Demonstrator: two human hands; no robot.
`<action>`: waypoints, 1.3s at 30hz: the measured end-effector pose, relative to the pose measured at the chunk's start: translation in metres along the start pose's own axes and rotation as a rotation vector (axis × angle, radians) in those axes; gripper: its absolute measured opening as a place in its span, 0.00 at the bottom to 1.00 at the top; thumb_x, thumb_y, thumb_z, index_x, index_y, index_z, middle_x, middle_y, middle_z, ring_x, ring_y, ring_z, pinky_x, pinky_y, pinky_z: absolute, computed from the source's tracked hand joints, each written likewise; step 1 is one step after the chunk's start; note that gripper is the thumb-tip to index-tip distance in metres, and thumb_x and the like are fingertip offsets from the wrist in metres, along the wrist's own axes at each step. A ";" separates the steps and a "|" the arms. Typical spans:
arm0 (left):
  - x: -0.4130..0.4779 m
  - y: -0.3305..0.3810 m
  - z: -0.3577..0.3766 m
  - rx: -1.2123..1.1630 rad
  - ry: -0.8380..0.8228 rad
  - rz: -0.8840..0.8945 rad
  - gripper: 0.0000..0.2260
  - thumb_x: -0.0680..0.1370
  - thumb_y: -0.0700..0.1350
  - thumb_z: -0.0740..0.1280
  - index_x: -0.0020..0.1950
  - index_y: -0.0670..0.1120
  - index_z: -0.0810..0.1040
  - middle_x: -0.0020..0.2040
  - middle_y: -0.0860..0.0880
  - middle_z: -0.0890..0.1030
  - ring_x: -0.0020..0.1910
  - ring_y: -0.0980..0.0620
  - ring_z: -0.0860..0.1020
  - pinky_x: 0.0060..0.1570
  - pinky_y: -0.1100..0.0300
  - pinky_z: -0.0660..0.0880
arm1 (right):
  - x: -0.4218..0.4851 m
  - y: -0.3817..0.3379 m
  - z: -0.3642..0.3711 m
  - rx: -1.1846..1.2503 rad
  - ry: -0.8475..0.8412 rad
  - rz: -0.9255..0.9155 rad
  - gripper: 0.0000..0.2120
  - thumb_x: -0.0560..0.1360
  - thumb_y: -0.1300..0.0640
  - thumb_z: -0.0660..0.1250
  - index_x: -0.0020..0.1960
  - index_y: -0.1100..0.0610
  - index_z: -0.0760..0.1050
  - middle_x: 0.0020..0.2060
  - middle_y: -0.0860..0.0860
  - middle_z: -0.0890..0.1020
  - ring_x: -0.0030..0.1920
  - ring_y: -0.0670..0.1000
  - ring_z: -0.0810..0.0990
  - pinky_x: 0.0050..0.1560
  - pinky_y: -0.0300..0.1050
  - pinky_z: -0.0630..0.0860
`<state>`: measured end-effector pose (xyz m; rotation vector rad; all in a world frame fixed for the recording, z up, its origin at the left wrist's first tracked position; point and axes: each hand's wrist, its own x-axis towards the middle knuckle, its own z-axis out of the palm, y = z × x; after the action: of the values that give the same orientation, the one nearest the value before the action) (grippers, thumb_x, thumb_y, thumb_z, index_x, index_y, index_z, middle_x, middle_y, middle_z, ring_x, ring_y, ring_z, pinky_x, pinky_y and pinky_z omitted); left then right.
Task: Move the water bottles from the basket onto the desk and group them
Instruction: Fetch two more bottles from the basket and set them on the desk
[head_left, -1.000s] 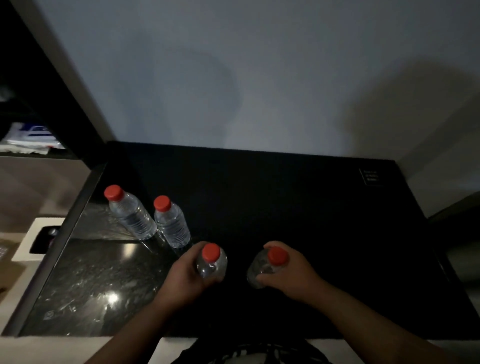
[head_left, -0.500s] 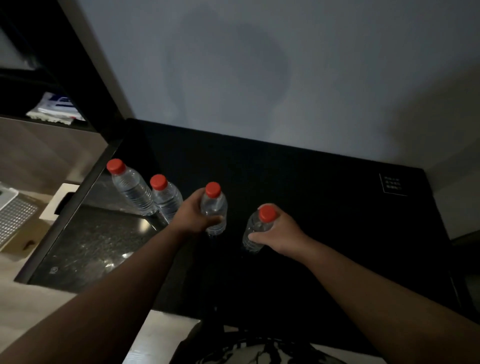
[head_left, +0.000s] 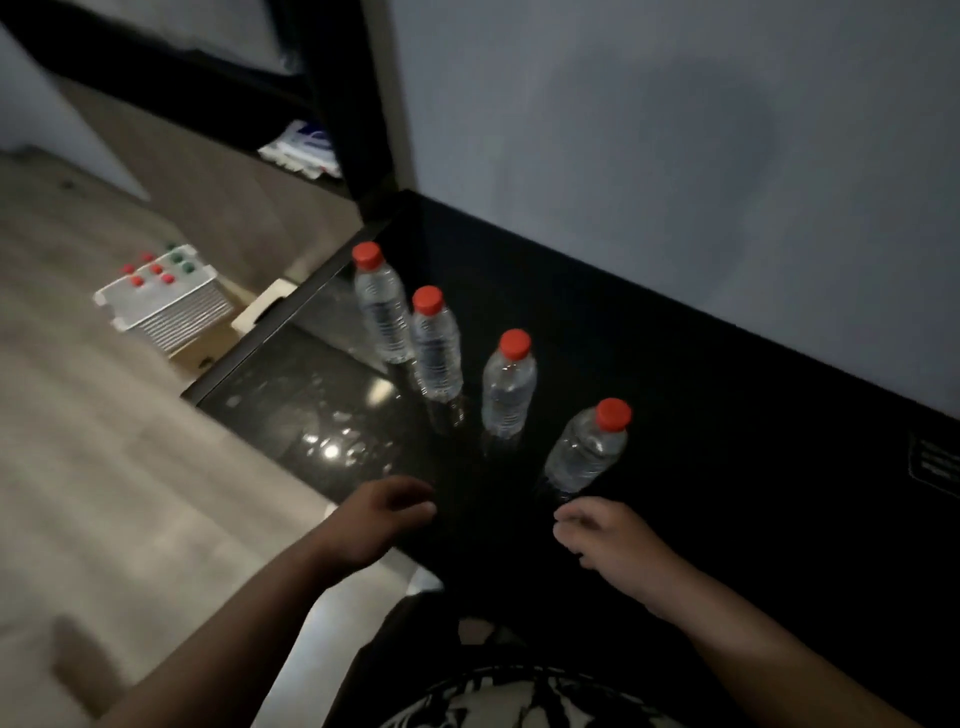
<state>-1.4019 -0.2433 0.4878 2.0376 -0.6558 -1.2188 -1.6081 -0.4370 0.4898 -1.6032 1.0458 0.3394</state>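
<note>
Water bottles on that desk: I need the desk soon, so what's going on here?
A person is lining up water bottles on the black desk. Four stand upright in a row, red caps on. The left hand and right hand hover near the desk's front, empty and touching nothing. More capped bottles wait in the white basket on the floor.

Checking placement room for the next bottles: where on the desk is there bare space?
Bare: the black desk between the bottle row and the wall, out to the printed label; also the glossy patch left of the row. Crowded: the two far bottles stand closest together.
</note>
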 end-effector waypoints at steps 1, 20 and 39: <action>-0.016 -0.011 0.000 -0.036 0.038 -0.037 0.09 0.76 0.45 0.70 0.53 0.56 0.77 0.54 0.55 0.82 0.52 0.60 0.80 0.51 0.66 0.76 | 0.001 -0.004 0.008 -0.011 -0.041 -0.016 0.05 0.75 0.52 0.69 0.51 0.47 0.79 0.48 0.49 0.82 0.50 0.48 0.82 0.58 0.50 0.79; -0.234 -0.213 -0.020 -0.585 0.606 -0.350 0.10 0.75 0.47 0.71 0.55 0.56 0.78 0.53 0.54 0.83 0.54 0.59 0.80 0.58 0.59 0.75 | 0.014 -0.117 0.227 -0.481 -0.457 -0.375 0.09 0.73 0.63 0.71 0.48 0.51 0.80 0.46 0.53 0.84 0.44 0.46 0.82 0.46 0.39 0.78; -0.301 -0.328 -0.204 -0.452 0.695 -0.315 0.09 0.75 0.46 0.71 0.55 0.52 0.80 0.53 0.55 0.82 0.53 0.63 0.78 0.55 0.64 0.73 | -0.003 -0.203 0.413 -0.368 -0.442 -0.416 0.09 0.74 0.61 0.69 0.46 0.47 0.80 0.45 0.49 0.85 0.49 0.47 0.82 0.54 0.45 0.77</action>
<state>-1.3245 0.2404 0.4802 2.0136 0.2580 -0.6444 -1.3287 -0.0719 0.4887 -1.9078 0.3107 0.5916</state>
